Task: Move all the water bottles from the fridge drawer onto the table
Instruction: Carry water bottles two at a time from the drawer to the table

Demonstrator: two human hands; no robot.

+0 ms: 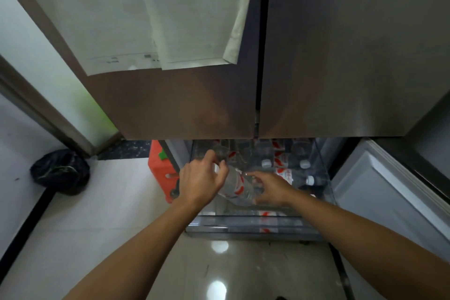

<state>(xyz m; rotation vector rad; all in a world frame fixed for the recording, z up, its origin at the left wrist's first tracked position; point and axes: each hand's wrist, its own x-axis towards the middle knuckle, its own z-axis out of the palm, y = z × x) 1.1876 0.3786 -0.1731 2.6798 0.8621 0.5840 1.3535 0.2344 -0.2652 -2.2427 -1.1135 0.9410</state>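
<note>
The clear fridge drawer point(253, 228) is pulled out below the closed upper doors and holds several water bottles point(287, 168) with white caps and red-and-white labels. One water bottle point(237, 186) is tilted above the drawer's left half, between my hands. My left hand point(201, 181) grips its cap end, with the fingers curled over the neck. My right hand point(271, 190) curls its fingers round the bottle's lower end. The table is out of view.
An open lower fridge door point(389, 202) stands to the right of the drawer. An orange crate point(159, 170) sits against the drawer's left side. A black rubbish bag point(59, 172) lies by the left wall. Papers point(170, 19) hang on the upper left door.
</note>
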